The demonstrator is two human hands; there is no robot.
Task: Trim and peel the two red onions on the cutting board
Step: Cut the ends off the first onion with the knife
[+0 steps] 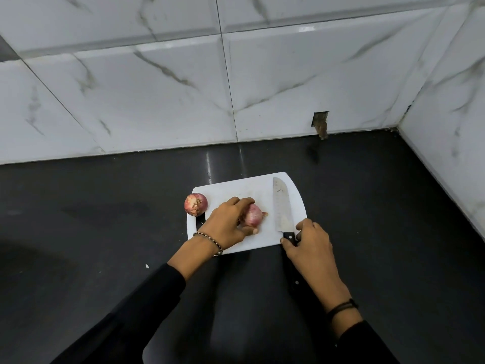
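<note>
1. Rising behind everything as white, grey-veined wall tiles [157, 88]; carried a small rectangular cut-out [320, 122] low down near the corner.
2. Stretched below as a dark glossy countertop [105, 219], meeting the tiles at the back and on the right.
3. Extended from the near edge in black sleeves [131, 311], with a beaded bracelet [210, 240] on the left wrist and a dark band [341, 307] on the right.
4. Sat on the countertop as a white cutting board [249, 185] with rounded corners.
5. Lay flat along the board's right side as a knife [282, 206], tip pointing toward the wall, black handle running off the near edge.
6. Covered that handle as the right hand [312, 248]: thumb on one side, fingers on the other, closed round it just behind the blade.
7. Cupped the middle of the board as the left hand [228, 224]: fingers curled over the top, thumb along the near side, holding the nearer bulb.
8. Rested mid-board under those fingers as the held red onion [253, 214], skin on, tufted end pointing right, near the blade but apart from it.
9. Sat at the board's far-left corner as the second red onion [196, 204], skin on, slightly past the edge, touched by neither hand.
10. Showed as a tiny white speck [147, 266] on the countertop beside the left forearm.
</note>
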